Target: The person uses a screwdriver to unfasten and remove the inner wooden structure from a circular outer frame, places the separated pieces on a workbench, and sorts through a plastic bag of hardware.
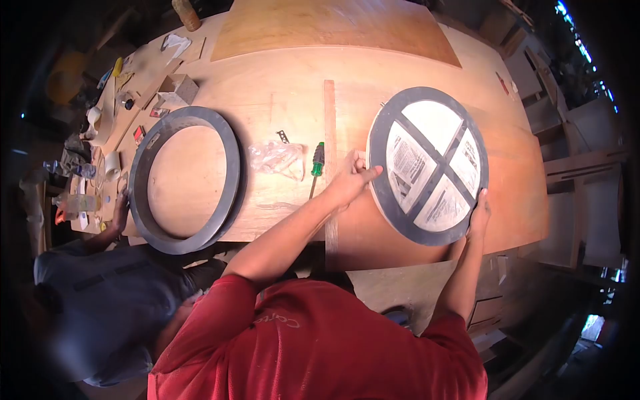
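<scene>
A round window sash [441, 164] with a dark grey rim and crossed bars is held tilted up over the right part of the table. Newsprint shows behind some of its panes. My left hand [355, 179] grips its left edge, with the thumb against the rim and the fingers bent at the side. My right hand [479, 215] holds the lower right edge, its fingers partly hidden. Left of my left hand lie a green-handled screwdriver [319, 160], a clear plastic bag [277, 159] and a small dark perforated metal piece [283, 137].
A deep grey ring frame [232, 160] stands on the left, near a co-worker's hand [122, 208]. A wooden strip [329, 120] runs across the table [267, 100]. At the back lies a wood panel [333, 30]. A small wooden box [178, 88] and clutter line the left edge.
</scene>
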`<state>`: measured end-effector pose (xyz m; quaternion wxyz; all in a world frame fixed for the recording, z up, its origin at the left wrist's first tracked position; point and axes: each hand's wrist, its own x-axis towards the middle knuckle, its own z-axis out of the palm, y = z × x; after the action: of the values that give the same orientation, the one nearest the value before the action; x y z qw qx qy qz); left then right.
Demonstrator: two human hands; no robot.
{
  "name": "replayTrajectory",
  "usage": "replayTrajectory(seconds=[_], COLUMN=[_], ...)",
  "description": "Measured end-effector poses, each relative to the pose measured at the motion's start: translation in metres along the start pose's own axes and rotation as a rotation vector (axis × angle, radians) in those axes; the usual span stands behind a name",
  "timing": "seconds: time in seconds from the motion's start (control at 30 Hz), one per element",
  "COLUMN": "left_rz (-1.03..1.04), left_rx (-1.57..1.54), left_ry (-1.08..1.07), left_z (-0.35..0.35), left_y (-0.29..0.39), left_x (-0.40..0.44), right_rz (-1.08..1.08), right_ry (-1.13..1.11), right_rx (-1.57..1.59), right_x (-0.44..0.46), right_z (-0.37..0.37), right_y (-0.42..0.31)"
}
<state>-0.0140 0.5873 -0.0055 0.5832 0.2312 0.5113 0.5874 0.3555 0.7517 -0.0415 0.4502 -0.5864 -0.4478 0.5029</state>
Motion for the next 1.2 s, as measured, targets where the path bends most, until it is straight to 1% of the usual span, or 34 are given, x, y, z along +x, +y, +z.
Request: replayTrajectory(seconds=[0.03,0.07,0.1,0.13,0.17,0.23,0.27,0.3,0.37,0.4,0.43,0.5,0.6,0.63,0.7,0.73,0.77,0.83,0.9,0.93,0.97,1.03,1.07,1.13,1.17,1.2], left_rz=[0.02,0.126,0.233,0.267,0.295,0.456,0.496,0.52,0.55,0.553,0.566,0.702,0.698,0.69,0.695,0.724,0.721,0.642,0.649,0.611,0.574,0.614,0.563,0.577,0.566,0.556], left_rx=[-0.014,-0.035,-0.054,-0.048,-0.056,-0.187,-0.156,-0.162,-0.126,-0.113,-0.116,-0.088,-0.035,-0.035,-0.137,-0.128,-0.121,-0.196,-0.126,-0.086,-0.042,-0.047,-0.003,-0.026,-0.046,-0.07], left_ry=[0.0,-0.03,-0.061,-0.107,-0.107,-0.155,-0.159,-0.148,-0.062,-0.064,-0.04,0.056,0.216,0.233,0.371,0.425,0.424,0.532,0.663,0.715,0.767,0.797,0.833,0.924,0.982,0.931], left_z=[0.0,-0.001,0.002,0.001,0.001,0.0,-0.003,-0.004,-0.009,0.001,-0.002,-0.006,-0.01,-0.014,-0.034,-0.05,-0.061,-0.084,-0.112,-0.119,-0.127,-0.146,-0.15,-0.167,-0.167,-0.184], left_y=[0.004,0.008,0.021,0.035,0.042,0.06,0.072,0.081,0.107,0.095,0.1,0.11,0.125,0.129,0.13,0.125,0.125,0.127,0.118,0.12,0.124,0.124,0.128,0.126,0.126,0.117], left_x=[-0.01,-0.021,-0.037,-0.057,-0.072,-0.104,-0.12,-0.136,-0.169,-0.2,-0.215,-0.25,-0.308,-0.326,-0.349,-0.352,-0.363,-0.385,-0.395,-0.405,-0.413,-0.421,-0.429,-0.434,-0.437,-0.438], right_rz=[-0.021,-0.004,0.015,0.084,0.057,0.139,0.126,0.108,0.069,0.051,0.049,0.073,0.066,0.079,0.04,0.042,0.046,-0.048,-0.123,-0.132,-0.141,-0.068,-0.056,-0.109,-0.1,-0.092], right_ry=[-0.009,-0.037,-0.065,-0.079,-0.092,-0.124,-0.163,-0.183,-0.261,-0.28,-0.306,-0.319,-0.412,-0.422,-0.512,-0.548,-0.547,-0.601,-0.678,-0.69,-0.704,-0.759,-0.751,-0.763,-0.762,-0.772], right_rx=[-0.007,0.032,0.07,0.106,0.105,0.094,0.118,0.113,0.092,0.134,0.127,0.143,0.154,0.146,0.13,0.16,0.167,0.076,0.076,0.064,0.054,0.041,0.046,0.042,0.041,0.046], right_x=[-0.001,-0.001,-0.01,-0.021,-0.029,-0.049,-0.064,-0.067,-0.075,-0.094,-0.1,-0.133,-0.172,-0.191,-0.22,-0.212,-0.216,-0.235,-0.254,-0.264,-0.272,-0.283,-0.287,-0.292,-0.301,-0.306], right_z=[0.001,0.002,0.009,0.015,0.024,0.043,0.056,0.062,0.082,0.062,0.069,0.093,0.111,0.117,0.15,0.168,0.183,0.218,0.246,0.259,0.273,0.295,0.307,0.332,0.336,0.34], right_y=[-0.002,-0.003,-0.017,-0.031,-0.041,-0.071,-0.086,-0.095,-0.108,-0.106,-0.113,-0.139,-0.169,-0.181,-0.189,-0.172,-0.17,-0.162,-0.158,-0.155,-0.153,-0.152,-0.148,-0.138,-0.141,-0.141])
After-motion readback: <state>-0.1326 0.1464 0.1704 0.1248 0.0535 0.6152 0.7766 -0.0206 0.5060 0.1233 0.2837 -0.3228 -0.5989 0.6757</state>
